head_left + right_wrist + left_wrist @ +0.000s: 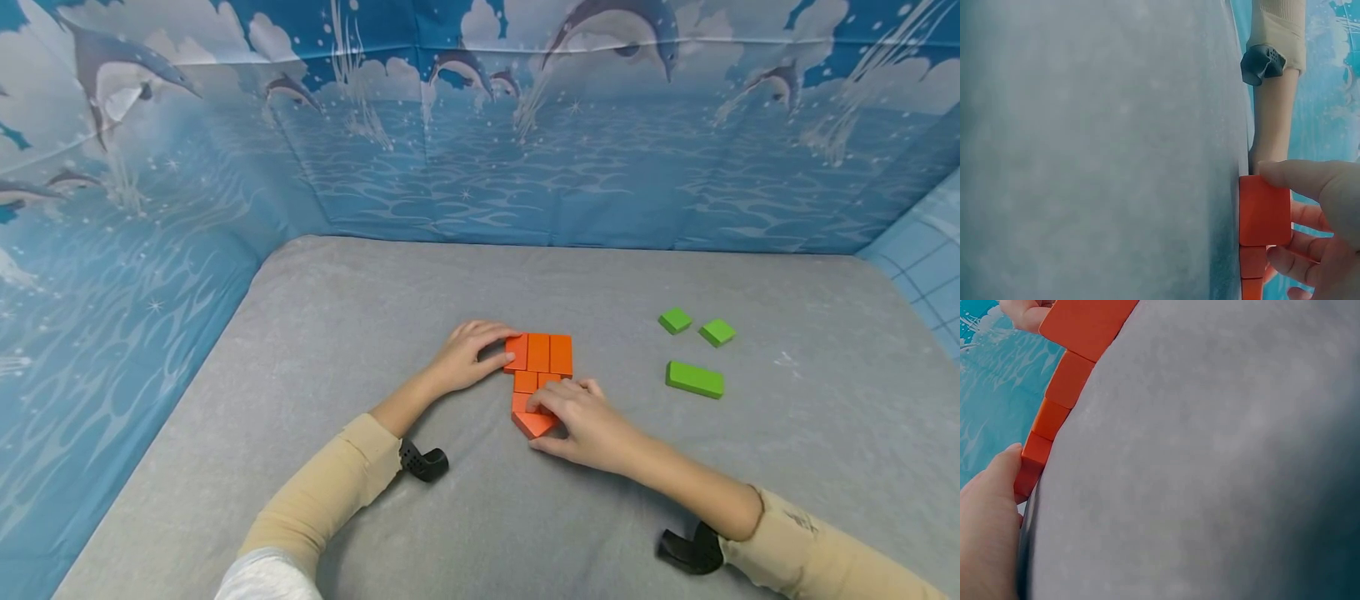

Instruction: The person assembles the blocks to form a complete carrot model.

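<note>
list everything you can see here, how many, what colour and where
Orange blocks: at least seven, orange, grouped between the grips; right grip hides the exact count
Green blocks: three, green, right of the orange group
Surface: one, grey, under the blocks
Backdrop: panel count unclear, mostly blue, printed dolphins, behind and at the sides
Wrist pieces: two, black, one by each sleeve end
Sleeves: two, beige, on the forearms
Left grip: one, bare, touching the top row's left end
Right grip: one, bare, holding the orange group's near end
</note>
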### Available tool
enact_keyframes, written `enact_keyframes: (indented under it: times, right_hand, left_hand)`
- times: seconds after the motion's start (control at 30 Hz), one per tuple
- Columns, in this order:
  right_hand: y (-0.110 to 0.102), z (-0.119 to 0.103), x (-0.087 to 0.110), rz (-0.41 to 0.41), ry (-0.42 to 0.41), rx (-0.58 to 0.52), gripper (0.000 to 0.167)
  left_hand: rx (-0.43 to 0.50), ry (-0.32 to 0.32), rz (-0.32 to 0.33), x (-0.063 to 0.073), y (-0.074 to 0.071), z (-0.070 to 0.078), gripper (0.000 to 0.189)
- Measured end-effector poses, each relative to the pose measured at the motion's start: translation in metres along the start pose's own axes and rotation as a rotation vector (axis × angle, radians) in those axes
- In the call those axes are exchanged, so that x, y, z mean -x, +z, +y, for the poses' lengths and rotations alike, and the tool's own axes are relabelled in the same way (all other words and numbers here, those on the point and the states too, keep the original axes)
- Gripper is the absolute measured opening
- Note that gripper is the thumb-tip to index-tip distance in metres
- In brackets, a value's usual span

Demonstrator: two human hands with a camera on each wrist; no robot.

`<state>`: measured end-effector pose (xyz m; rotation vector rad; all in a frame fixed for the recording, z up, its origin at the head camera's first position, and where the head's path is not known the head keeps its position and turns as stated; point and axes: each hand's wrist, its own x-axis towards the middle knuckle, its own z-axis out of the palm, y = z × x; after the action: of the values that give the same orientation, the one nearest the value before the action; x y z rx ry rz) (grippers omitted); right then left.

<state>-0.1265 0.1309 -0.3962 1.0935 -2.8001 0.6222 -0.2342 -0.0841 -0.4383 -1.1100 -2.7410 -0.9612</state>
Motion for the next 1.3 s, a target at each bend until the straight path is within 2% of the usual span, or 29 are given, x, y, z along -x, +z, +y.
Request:
enact_keyframes:
  times: [0.3,0.5,0.63,0.8,0.93,1.3]
  right_hand:
    - [0.001,0.0,0.001,0.005,0.004,-0.005,0.033]
    - [0.001,0.0,0.001,0.001,0.009,-0.021,0.033]
    - [0.001,0.0,0.001,0.004,0.014,-0.022,0.033]
    - [0.001,0.0,0.001,-0.004,0.02,-0.02,0.033]
    - [0.002,0.0,0.001,-0.003,0.02,-0.02,0.033]
    - [-0.001,0.0,0.001,-0.012,0.02,-0.035,0.035]
  left_hand:
    - [0.03,-0.002,-0.001,0.001,-0.001,-0.001,0.039]
    - [0.101,-0.033,0.054,0.003,-0.001,0.005,0.04]
    - [0.061,-0.03,0.075,0.008,0.001,0.018,0.041]
    - [-0.007,-0.07,0.068,0.019,0.007,0.03,0.042]
    - [-0.045,-0.072,0.082,0.025,0.012,0.031,0.044]
    - [-0.082,-0.067,0.088,0.026,0.014,0.03,0.046]
